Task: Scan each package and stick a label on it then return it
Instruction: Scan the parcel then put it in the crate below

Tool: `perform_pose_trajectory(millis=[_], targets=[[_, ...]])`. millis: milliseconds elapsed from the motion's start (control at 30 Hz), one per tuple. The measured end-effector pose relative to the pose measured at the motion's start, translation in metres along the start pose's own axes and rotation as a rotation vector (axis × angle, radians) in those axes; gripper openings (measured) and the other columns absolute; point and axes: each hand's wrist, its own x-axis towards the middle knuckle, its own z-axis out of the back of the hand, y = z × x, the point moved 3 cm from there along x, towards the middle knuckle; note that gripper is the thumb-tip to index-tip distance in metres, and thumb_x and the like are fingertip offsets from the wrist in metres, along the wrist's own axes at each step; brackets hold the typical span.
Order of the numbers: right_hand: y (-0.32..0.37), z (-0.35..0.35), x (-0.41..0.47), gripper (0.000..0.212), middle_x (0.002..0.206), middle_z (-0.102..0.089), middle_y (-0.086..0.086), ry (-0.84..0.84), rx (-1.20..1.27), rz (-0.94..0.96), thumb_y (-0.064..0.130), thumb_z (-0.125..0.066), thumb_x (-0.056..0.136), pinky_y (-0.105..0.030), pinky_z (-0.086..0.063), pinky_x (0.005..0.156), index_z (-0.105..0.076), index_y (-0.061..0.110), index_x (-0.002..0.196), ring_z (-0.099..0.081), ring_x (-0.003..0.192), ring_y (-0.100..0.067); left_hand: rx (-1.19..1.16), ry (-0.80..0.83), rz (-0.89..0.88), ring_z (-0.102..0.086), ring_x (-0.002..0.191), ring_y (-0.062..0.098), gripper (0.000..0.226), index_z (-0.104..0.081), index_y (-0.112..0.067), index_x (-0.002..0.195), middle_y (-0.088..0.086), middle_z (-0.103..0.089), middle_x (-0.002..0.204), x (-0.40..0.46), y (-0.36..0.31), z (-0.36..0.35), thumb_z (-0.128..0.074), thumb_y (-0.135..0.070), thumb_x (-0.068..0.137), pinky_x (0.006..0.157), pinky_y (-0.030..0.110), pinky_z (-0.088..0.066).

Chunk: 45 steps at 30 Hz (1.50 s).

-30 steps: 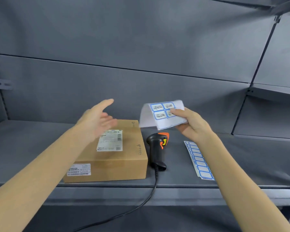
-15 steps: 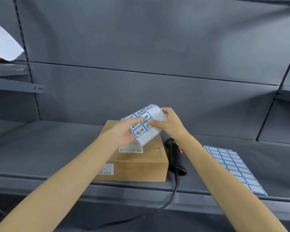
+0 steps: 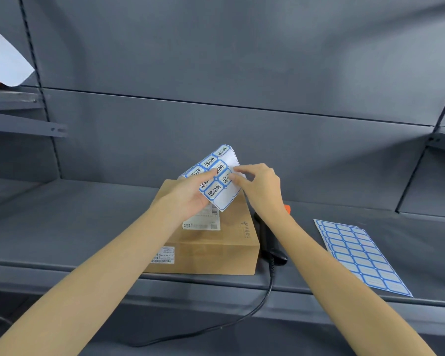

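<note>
shelf [image 3: 62, 227]: grey metal shelf, my work surface. It carries the package, the scanner and a spare sheet. Nothing here is a real container.
package [image 3: 211, 250]: brown cardboard box lying flat at centre of the shelf, near the front lip. White shipping label [image 3: 202, 222] on its top face, small barcode sticker [image 3: 165, 255] on the front face at 7 o'clock. The box is closed; contents hidden.
label sheet [image 3: 217, 176]: white sheet of blue-bordered labels with black handwriting, curled, held in the air just above the box's far half, at 12 o'clock from the box.
left hand [image 3: 188, 199]: grasping the sheet from below at its 7 o'clock edge, fingers curled under it, thumb on the printed side.
right hand [image 3: 260, 186]: thumb and forefinger pinching at a label on the sheet's 3 o'clock edge. Cannot tell if a label has lifted.
scanner [image 3: 270, 240]: black handheld, lying just beside the box at 3 o'clock, mostly hidden behind my right forearm. An orange bit shows past my wrist. Its cable [image 3: 242, 317] drops over the front lip toward 6 o'clock.
spare sheet [image 3: 360, 255]: flat sheet of blank blue-bordered labels, at 3 o'clock, well apart from the box.
upper shelf [image 3: 18, 119]: at 10 o'clock. White paper [image 3: 5, 60] sticks out over it.
in the way: my right forearm crosses over the scanner; the held sheet covers the box's far edge.
</note>
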Motion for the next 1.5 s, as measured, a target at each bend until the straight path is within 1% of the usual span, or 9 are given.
perform_pose_trajectory(millis=[100, 300, 400, 533, 767, 1033, 1233, 1367, 1500], targets=[[-0.001, -0.001, 0.0, 0.017, 0.086, -0.065, 0.02, 0.042, 0.087, -0.076, 0.03, -0.069, 0.087, -0.006, -0.044, 0.062, -0.075, 0.022, 0.101, -0.061, 0.077, 0.004, 0.024, 0.016, -0.018, -0.072, 0.088, 0.025, 0.035, -0.057, -0.007, 0.128, 0.015, -0.07, 0.111, 0.002, 0.001, 0.0, -0.057, -0.005, 0.093, 0.066, 0.034, -0.059], [-0.005, -0.003, -0.001, 0.021, 0.095, -0.074, 0.008, 0.129, 0.265, -0.198, 0.03, -0.072, 0.084, -0.024, -0.057, 0.074, -0.073, 0.018, 0.101, -0.069, 0.087, -0.003, 0.064, 0.068, -0.041, -0.073, 0.086, 0.021, 0.028, -0.059, -0.011, 0.122, 0.008, -0.074, 0.1, 0.004, 0.006, 0.002, -0.056, -0.006, 0.095, 0.063, 0.031, -0.058], [-0.007, -0.001, 0.0, 0.016, 0.09, -0.075, 0.006, 0.162, 0.334, -0.228, 0.028, -0.076, 0.081, -0.024, -0.057, 0.073, -0.073, 0.017, 0.093, -0.07, 0.083, -0.004, 0.061, 0.028, -0.044, -0.069, 0.101, 0.028, 0.037, -0.058, -0.009, 0.126, 0.013, -0.069, 0.115, 0.007, 0.005, 0.007, -0.063, -0.006, 0.09, 0.081, 0.04, -0.058], [-0.007, 0.001, 0.0, 0.014, 0.084, -0.074, 0.005, 0.166, 0.435, -0.249, 0.024, -0.08, 0.078, -0.012, -0.049, 0.059, -0.071, 0.015, 0.084, -0.068, 0.072, 0.0, 0.058, -0.023, -0.033, -0.065, 0.109, 0.034, 0.045, -0.056, -0.005, 0.129, 0.016, -0.065, 0.122, 0.01, 0.005, 0.013, -0.068, -0.005, 0.086, 0.097, 0.049, -0.049], [-0.003, 0.006, -0.002, 0.009, 0.083, -0.074, 0.006, 0.168, 0.298, -0.19, 0.027, -0.076, 0.081, -0.018, -0.05, 0.067, -0.072, 0.02, 0.085, -0.067, 0.077, -0.003, 0.082, -0.12, -0.025, -0.067, 0.103, 0.035, 0.055, -0.054, -0.006, 0.129, 0.017, -0.067, 0.117, 0.01, 0.002, 0.019, -0.076, -0.006, 0.079, 0.097, 0.052, -0.049], [0.01, 0.005, -0.005, 0.004, 0.078, -0.07, 0.007, 0.179, 0.316, -0.107, 0.022, -0.074, 0.082, -0.018, -0.049, 0.068, -0.071, 0.02, 0.08, -0.061, 0.072, -0.004, 0.162, -0.16, -0.09, -0.068, 0.101, 0.033, 0.034, -0.063, -0.004, 0.12, 0.016, -0.07, 0.11, 0.004, -0.003, 0.021, -0.068, -0.005, 0.086, 0.093, 0.052, -0.051], [0.002, 0.01, -0.005, 0.002, 0.076, -0.065, -0.001, 0.089, 0.613, -0.335, 0.013, -0.069, 0.086, -0.019, -0.047, 0.06, -0.069, 0.011, 0.085, -0.055, 0.066, -0.011, 0.137, -0.279, -0.203, -0.068, 0.095, 0.028, 0.031, -0.062, -0.004, 0.12, 0.012, -0.069, 0.11, -0.005, -0.017, 0.03, -0.063, -0.002, 0.09, 0.086, 0.043, -0.055], [-0.014, 0.005, -0.014, 0.003, 0.071, -0.063, -0.002, 0.173, 0.474, -0.491, 0.01, -0.069, 0.085, -0.016, -0.041, 0.052, -0.069, 0.011, 0.082, -0.051, 0.061, -0.01, 0.112, -0.378, -0.273, -0.068, 0.097, 0.026, 0.033, -0.061, -0.003, 0.121, 0.011, -0.069, 0.112, -0.008, -0.039, 0.048, -0.066, -0.004, 0.088, 0.088, 0.041, -0.055], [-0.017, -0.015, -0.023, 0.013, 0.048, -0.057, 0.002, 0.271, 0.37, -0.573, 0.005, -0.07, 0.083, -0.015, -0.03, 0.038, -0.068, 0.01, 0.071, -0.044, 0.042, -0.006, 0.1, -0.409, -0.312, -0.068, 0.102, 0.026, 0.038, -0.057, -0.004, 0.127, 0.011, -0.067, 0.118, -0.011, -0.053, 0.06, -0.065, -0.004, 0.089, 0.087, 0.04, -0.055]])
